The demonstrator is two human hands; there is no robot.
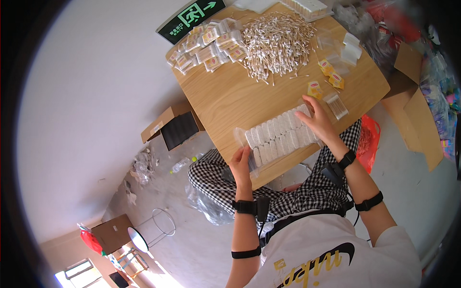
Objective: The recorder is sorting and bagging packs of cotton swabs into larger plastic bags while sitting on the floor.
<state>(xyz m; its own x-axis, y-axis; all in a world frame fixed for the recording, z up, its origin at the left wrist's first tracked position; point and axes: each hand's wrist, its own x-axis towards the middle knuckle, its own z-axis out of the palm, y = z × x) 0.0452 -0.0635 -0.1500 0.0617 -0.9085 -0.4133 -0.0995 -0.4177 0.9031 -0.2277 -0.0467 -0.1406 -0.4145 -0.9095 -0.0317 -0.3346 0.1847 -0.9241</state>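
A clear plastic bag (278, 134) lies across the near part of the wooden table, packed with two rows of small white bundles whose kind I cannot make out for certain. My left hand (241, 168) pinches the bag's left end, where loose film sticks out past the bundles. At the other end, my right hand (317, 121) grips the bag with thumb and fingers. Just beyond my right hand lies a small flat pack of cotton swabs (337, 106). Yellow printed cards (314, 90) sit farther up.
A large heap of loose cotton swabs (278, 45) covers the table's far side. Left of it are piled swab packs with yellow labels (209, 45). Clear film bags (351, 50) lie at the right. Cardboard boxes (415, 110) flank the table (225, 103), and a red bag (369, 144) is on the floor.
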